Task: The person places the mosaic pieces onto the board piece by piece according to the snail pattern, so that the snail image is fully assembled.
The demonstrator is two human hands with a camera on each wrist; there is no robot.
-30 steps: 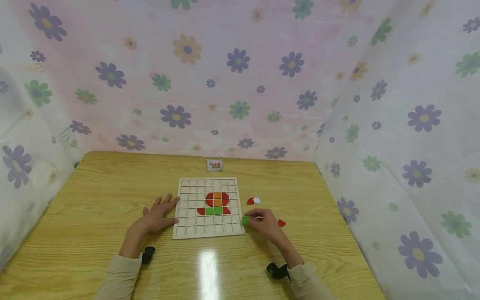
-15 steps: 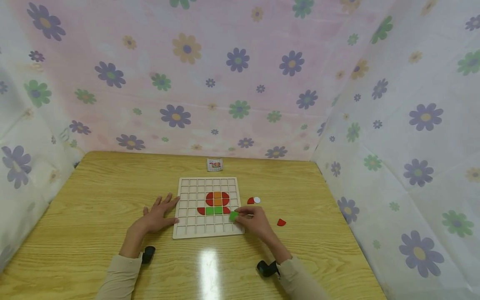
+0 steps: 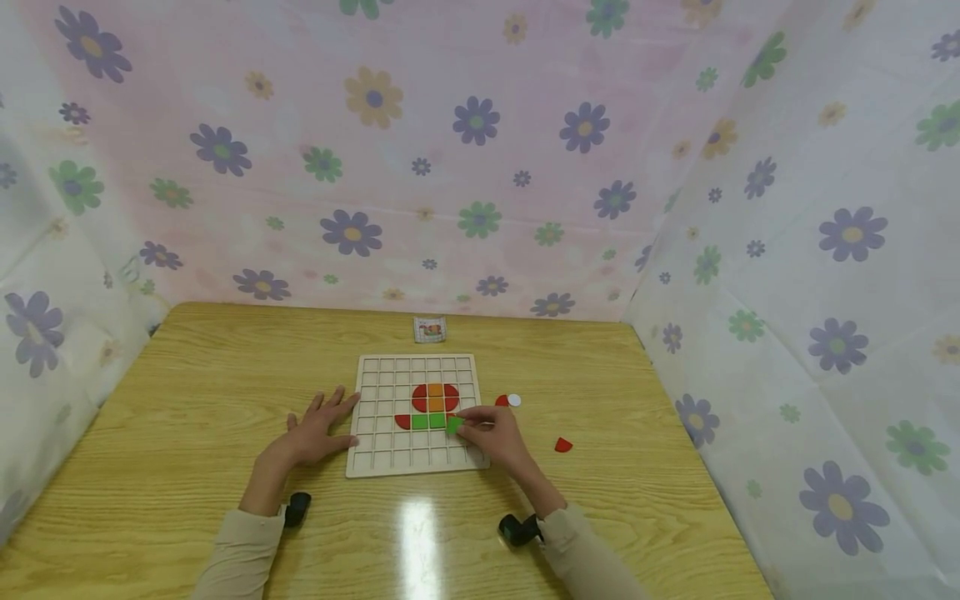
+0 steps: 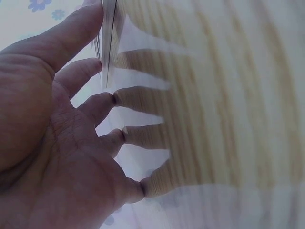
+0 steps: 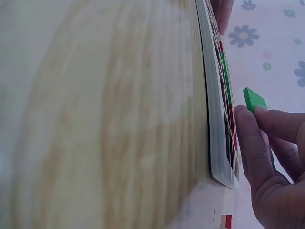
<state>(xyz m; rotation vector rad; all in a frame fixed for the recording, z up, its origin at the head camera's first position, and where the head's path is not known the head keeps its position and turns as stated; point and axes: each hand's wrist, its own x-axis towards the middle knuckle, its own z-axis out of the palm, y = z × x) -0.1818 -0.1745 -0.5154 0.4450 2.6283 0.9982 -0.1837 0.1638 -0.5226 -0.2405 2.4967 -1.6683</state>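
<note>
A pale wooden grid board (image 3: 375, 461) lies on the table with red, orange and green tiles set in its middle cells. My right hand (image 3: 497, 437) pinches a green square tile (image 5: 254, 98) between thumb and fingers, over the board's right part near the end of the green row. In the right wrist view the tile stands tilted, raised off the board. My left hand (image 3: 311, 433) has its fingers spread, fingertips and thumb at the board's left edge. In the left wrist view the thumb (image 4: 71, 36) reaches the board's side and other fingertips meet the table.
Right of the board lie a red quarter-round tile (image 3: 502, 401), a white round tile (image 3: 513, 400) and another red quarter-round tile (image 3: 563, 445). A small pattern card (image 3: 430, 330) lies beyond the board. Flowered cloth (image 3: 480, 167) stands around the table.
My right hand has carried the green tile leftward from the board's right edge to over the cells by the green row. The left hand has stayed in place.
</note>
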